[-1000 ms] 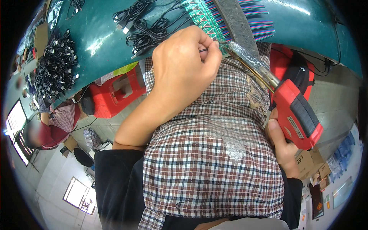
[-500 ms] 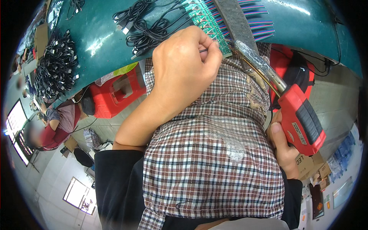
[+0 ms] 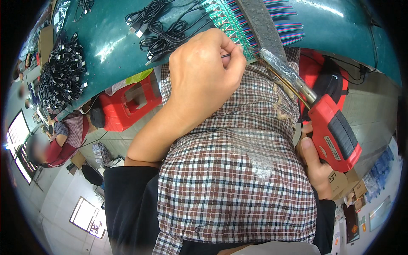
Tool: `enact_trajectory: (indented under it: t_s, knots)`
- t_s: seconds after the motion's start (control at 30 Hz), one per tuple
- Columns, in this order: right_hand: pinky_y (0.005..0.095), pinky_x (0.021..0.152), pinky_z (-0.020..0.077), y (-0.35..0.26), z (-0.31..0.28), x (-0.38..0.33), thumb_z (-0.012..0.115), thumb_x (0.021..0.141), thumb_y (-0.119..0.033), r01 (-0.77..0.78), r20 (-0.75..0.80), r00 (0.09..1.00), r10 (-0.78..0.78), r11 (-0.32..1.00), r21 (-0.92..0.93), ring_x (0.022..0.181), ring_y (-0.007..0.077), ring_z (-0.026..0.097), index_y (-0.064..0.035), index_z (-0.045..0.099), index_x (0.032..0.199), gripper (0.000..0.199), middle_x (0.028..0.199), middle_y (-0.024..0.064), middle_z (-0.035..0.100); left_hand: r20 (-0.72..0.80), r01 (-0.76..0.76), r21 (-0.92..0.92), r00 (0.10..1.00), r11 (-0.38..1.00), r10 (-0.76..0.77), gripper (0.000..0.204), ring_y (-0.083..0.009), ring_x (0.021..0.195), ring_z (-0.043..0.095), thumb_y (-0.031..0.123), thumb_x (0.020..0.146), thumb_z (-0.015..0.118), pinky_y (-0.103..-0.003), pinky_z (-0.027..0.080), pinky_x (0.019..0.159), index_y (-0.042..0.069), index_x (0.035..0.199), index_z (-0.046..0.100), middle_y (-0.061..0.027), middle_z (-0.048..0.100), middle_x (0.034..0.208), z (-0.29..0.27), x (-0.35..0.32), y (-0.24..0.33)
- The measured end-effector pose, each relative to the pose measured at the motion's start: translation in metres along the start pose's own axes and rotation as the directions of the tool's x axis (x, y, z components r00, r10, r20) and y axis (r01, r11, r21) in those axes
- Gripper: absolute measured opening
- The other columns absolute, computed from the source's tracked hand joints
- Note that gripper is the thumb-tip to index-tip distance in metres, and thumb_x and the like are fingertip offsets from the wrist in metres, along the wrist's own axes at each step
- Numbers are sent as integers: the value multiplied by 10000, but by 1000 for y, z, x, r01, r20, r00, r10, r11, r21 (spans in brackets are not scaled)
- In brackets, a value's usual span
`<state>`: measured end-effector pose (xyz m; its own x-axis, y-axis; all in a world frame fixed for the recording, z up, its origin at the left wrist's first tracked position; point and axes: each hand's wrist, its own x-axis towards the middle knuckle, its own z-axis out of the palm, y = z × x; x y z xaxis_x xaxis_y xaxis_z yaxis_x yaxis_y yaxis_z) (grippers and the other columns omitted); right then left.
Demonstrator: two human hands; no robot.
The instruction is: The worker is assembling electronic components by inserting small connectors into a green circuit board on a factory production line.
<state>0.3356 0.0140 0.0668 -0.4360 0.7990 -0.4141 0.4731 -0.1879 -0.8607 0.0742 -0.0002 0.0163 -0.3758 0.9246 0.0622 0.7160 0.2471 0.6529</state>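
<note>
My left hand [image 3: 204,72] is closed in a pinch on a thin black cable [image 3: 226,55], whose end lies at the near edge of a green circuit board [image 3: 228,26]. In my right hand [image 3: 314,163] is a red soldering gun [image 3: 333,131] with a black-wrapped section and a metal barrel. Its thin brass-coloured tube and its tip point at the board's near corner, beside my left fingertips. Whether the tip touches the board cannot be made out. Other black cables run to pads along the board's left side.
A dark grey bar [image 3: 265,29] lies across multicoloured wires [image 3: 289,25] right of the board. Coiled black USB cables [image 3: 165,38] lie left of it, with a large bundle [image 3: 63,74] at the table's left edge. A red stool [image 3: 127,108] stands below; another person [image 3: 63,136] sits far left.
The soldering gun's tip has shifted slightly toward me, and my right thumb has moved a little. My left hand stays in place with the cable.
</note>
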Motion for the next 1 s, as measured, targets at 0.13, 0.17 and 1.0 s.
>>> enact_trajectory:
  t_s: [0.13,0.17,1.0]
  knots:
    - [263,666,456,-2,-3,2,668,888,-26,124,22,992,-123,989,-75,730,119,578,6,637,1045,164,871,50,635,-14,-9,-17,1000,1000,9,136,-160,580,632,107,788,736,-295,500,539,37,743,629,-55,647,670,1,-1,-1]
    - [310,760,535,-2,-6,-1,703,872,-29,-64,25,998,64,998,23,835,178,673,14,673,1050,186,927,83,701,-20,-16,-31,1000,999,15,142,-207,585,656,105,769,730,-339,508,528,61,719,604,-60,637,668,2,-1,-1]
    - [312,712,526,1,-5,-7,720,865,-46,-9,-20,1000,9,1000,-5,779,182,669,7,681,1016,165,874,85,695,-112,-169,124,977,978,183,185,-255,554,605,95,717,746,-357,477,497,66,715,563,-68,585,642,9,-7,-6]
